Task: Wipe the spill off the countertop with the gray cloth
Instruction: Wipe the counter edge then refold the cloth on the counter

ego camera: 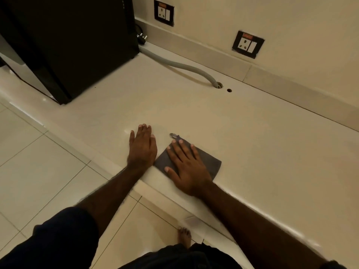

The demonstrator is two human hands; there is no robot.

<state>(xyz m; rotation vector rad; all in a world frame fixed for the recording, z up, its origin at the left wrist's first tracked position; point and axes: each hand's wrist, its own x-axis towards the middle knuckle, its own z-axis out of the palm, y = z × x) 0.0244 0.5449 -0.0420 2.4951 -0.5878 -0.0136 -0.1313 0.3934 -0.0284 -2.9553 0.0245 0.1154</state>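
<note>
The gray cloth (210, 161) lies folded flat near the front edge of the cream countertop (252, 144). My right hand (186, 167) presses down on it with fingers spread, palm flat on the fabric. A small hanging loop on the cloth (173, 135) pokes out past my fingertips. My left hand (142, 147) rests flat on the bare counter just left of the cloth, fingers together, holding nothing. I cannot make out a distinct spill on the glossy surface.
A tall black appliance (73, 41) stands at the back left of the counter. A gray corrugated hose (182, 66) runs from behind it into a hole (219, 86), with a second small hole (229, 90) beside. Two wall sockets (247, 44) sit above. Tiled floor (38, 162) lies below.
</note>
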